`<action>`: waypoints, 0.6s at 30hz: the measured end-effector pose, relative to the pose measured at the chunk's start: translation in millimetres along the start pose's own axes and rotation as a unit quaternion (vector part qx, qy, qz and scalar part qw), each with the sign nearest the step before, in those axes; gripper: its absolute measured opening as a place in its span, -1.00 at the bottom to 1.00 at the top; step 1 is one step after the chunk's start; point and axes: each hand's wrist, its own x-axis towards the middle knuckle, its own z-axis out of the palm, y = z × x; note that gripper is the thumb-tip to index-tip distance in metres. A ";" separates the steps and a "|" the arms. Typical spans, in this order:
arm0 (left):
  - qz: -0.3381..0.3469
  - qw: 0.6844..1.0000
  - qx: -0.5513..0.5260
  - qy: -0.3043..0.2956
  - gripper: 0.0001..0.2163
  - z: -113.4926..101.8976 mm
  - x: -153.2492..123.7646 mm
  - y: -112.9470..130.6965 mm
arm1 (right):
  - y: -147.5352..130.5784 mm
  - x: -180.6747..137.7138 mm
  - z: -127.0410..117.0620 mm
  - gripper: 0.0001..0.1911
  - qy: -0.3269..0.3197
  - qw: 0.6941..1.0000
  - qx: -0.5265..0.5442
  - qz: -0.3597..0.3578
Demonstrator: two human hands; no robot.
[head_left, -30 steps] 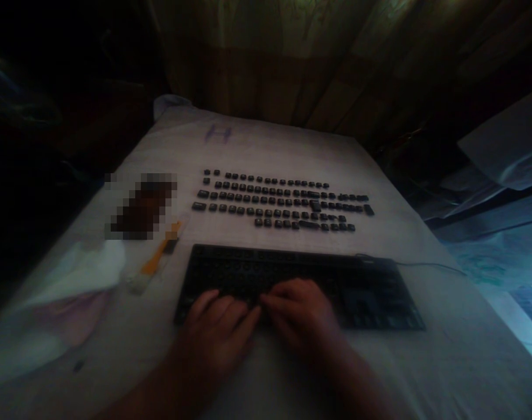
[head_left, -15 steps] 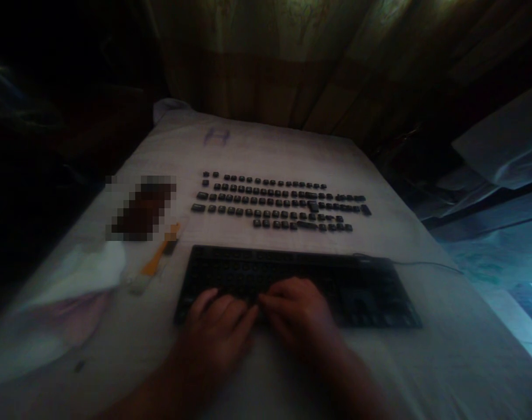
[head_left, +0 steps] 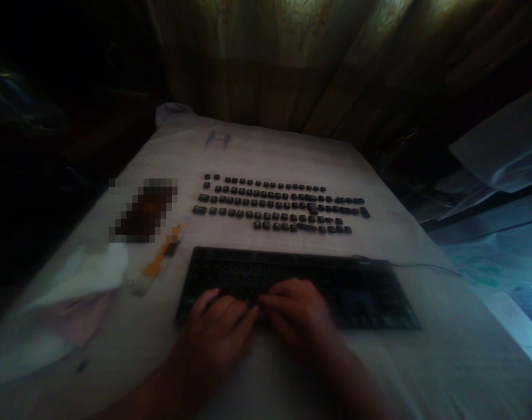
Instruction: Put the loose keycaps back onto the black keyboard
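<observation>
A black keyboard [head_left: 292, 256] lies across the cloth-covered surface in front of me, and much of its key area shows no caps. My left hand [head_left: 222, 324] bends its fingers over the keyboard's near left part and grips it there. Just beside it, my right hand [head_left: 298, 306] has its fingers pinched together low over the keyboard's middle. Whatever is between those fingertips is hidden in the dim, blurred picture. Both hands nearly meet at one spot. Beyond the keyboard, loose black keycaps [head_left: 261, 203] are laid out in several rows.
To the left lie an orange-handled brush [head_left: 156, 262], a crumpled white and pink cloth [head_left: 82, 303] and a blurred-out dark reddish item [head_left: 146, 210]. A small dark piece [head_left: 81, 366] sits nearer me. The keyboard's cable [head_left: 423, 265] trails right. A curtain [head_left: 270, 64] hangs behind.
The view has shifted very slightly, so everything sits a few pixels lower. Both hands keep the same place and pose on the keyboard.
</observation>
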 end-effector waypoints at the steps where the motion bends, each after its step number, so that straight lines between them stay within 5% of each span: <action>1: 0.000 1.000 0.000 0.000 -0.74 0.2 -0.6 -0.6 | 0.1 -0.2 0.2 -0.79 0.001 1.000 0.003 0.003; 18: 0.007 1.000 -0.013 0.025 -0.75 4.1 -0.4 -4.0 | 3.7 -1.5 3.5 -0.78 0.016 0.999 0.022 0.020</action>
